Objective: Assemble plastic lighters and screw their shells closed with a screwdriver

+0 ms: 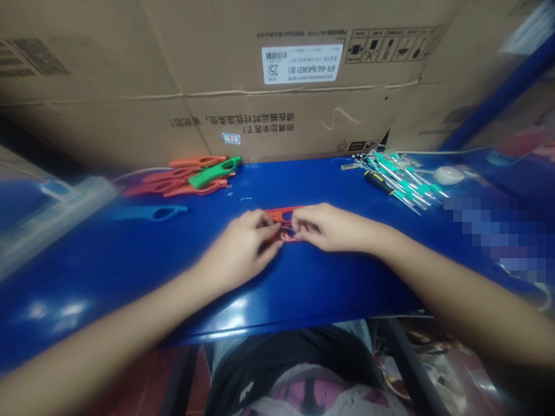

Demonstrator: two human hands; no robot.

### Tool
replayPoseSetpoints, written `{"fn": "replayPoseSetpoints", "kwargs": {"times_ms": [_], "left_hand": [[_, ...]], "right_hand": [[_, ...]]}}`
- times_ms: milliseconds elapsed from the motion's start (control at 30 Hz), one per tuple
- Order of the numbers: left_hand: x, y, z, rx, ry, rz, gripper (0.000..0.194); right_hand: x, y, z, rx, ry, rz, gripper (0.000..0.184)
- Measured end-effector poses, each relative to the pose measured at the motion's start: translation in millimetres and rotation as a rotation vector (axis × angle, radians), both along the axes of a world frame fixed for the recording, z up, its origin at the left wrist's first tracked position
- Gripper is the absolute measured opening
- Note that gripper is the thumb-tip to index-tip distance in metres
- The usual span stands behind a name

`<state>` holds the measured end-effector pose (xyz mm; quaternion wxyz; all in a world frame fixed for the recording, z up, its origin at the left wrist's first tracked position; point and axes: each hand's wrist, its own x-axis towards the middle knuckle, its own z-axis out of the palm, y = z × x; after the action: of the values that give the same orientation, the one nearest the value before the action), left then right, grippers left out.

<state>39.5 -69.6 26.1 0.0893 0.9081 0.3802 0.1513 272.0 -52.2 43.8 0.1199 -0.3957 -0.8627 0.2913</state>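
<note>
Two orange-red plastic handle shells point(284, 210) lie on the blue table in front of me, partly hidden by my fingers. My left hand point(249, 240) is closed in a pinch at their left side. From the right, my right hand point(325, 227) pinches too, its fingertips close to those of the left. Something thin and dark shows between the fingertips, too small to name. Just below it curves a white wire point(286, 236) over the nearer shell.
Orange handles point(173, 176) lie heaped at the back left, a green handle point(215, 172) on top. A blue handle point(151, 213) is nearer. Metal rods with teal parts point(405, 179) and a yellow-black screwdriver point(379, 183) lie back right. Cardboard point(208, 69) stands behind the table point(130, 266).
</note>
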Motion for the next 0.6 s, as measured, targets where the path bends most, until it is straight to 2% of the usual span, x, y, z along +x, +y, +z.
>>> {"fn": "replayPoseSetpoints", "kwargs": {"times_ms": [267,467,600], "left_hand": [[-3,6,-4.1,0.009,-0.052,-0.029,0.03],[-6,17,-8.1,-0.032,-0.222,-0.006,0.021],[-8,20,-8.2,-0.073,-0.256,0.016,0.018]], "right_hand": [[2,0,-1.4,0.016,-0.019,-0.022,0.018],[2,0,-2.7,0.044,-0.028,-0.011,0.018],[2,1,-2.6,0.05,-0.014,0.001,0.018]]}}
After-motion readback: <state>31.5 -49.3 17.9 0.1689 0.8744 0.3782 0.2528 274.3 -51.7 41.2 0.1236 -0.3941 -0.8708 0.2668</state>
